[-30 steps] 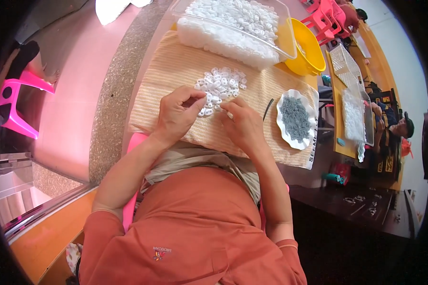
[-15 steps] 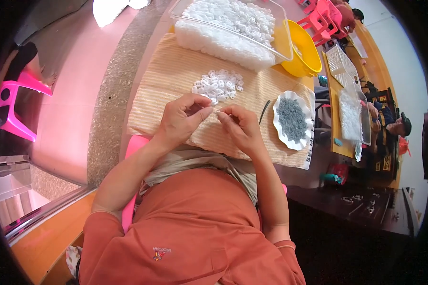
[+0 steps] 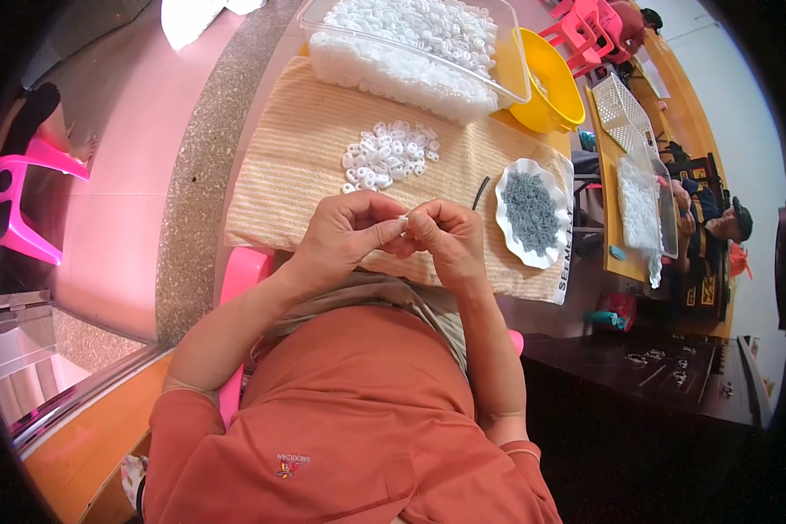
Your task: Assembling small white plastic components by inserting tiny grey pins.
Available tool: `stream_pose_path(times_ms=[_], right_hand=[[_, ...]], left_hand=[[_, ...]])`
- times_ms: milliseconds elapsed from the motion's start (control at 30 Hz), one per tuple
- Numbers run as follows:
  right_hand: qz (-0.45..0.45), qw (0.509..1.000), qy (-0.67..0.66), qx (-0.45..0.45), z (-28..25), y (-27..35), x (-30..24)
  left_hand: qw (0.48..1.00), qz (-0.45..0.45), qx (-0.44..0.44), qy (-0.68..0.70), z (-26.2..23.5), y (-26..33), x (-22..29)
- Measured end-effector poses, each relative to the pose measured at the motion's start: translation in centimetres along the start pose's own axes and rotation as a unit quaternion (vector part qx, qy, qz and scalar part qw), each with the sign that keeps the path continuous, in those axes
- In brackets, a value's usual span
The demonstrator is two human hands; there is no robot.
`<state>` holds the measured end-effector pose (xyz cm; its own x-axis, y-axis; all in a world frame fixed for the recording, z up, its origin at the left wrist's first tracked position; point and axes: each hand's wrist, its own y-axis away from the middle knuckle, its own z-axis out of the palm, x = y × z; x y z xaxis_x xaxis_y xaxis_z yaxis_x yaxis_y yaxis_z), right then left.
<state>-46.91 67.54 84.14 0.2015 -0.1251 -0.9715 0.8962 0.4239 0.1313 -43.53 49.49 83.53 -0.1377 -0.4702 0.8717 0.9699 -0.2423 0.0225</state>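
My left hand [image 3: 345, 240] is closed in a pinch on a small white plastic piece [image 3: 403, 218], mostly hidden by the fingers. Against it presses my right hand [image 3: 448, 240], thumb and forefinger pinched at the same spot; what it grips is too small to make out. Just beyond the hands, a loose pile of white plastic pieces [image 3: 391, 153], oval with holes, lies on the striped beige cloth [image 3: 275, 162]. To the right, a white scalloped dish [image 3: 503, 210] holds many tiny grey pieces [image 3: 533, 214]. A thin dark stick [image 3: 480, 191] lies between dish and right hand.
At the table's far side stands a clear plastic bin [image 3: 521, 83] heaped with white pieces. Beside it is a yellow basin [image 3: 546, 65]. Another table [image 3: 618, 249] on the right carries a white basket [image 3: 618, 118] and a clear tub; a person [image 3: 727, 223] sits behind it.
My right hand has moved left, so both hands' fingertips now meet where a gap was. The whole view has shifted slightly.
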Motion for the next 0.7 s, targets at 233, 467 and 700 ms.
stream_pose_path(times_ms=[233,467,700], right_hand=[[-0.033,0.999,-0.01,0.029,0.4,0.2,1.4],[-0.052,0.997,-0.004,0.051,0.6,0.8,1.4],[-0.054,0.997,-0.006,0.046,0.6,1.0,1.9]], left_hand=[[0.998,-0.042,0.04,0.04,-0.3,0.0,-0.4],[0.99,-0.079,0.038,0.113,-0.4,0.0,-0.4],[0.986,-0.099,0.035,0.126,-0.5,0.1,-0.8]])
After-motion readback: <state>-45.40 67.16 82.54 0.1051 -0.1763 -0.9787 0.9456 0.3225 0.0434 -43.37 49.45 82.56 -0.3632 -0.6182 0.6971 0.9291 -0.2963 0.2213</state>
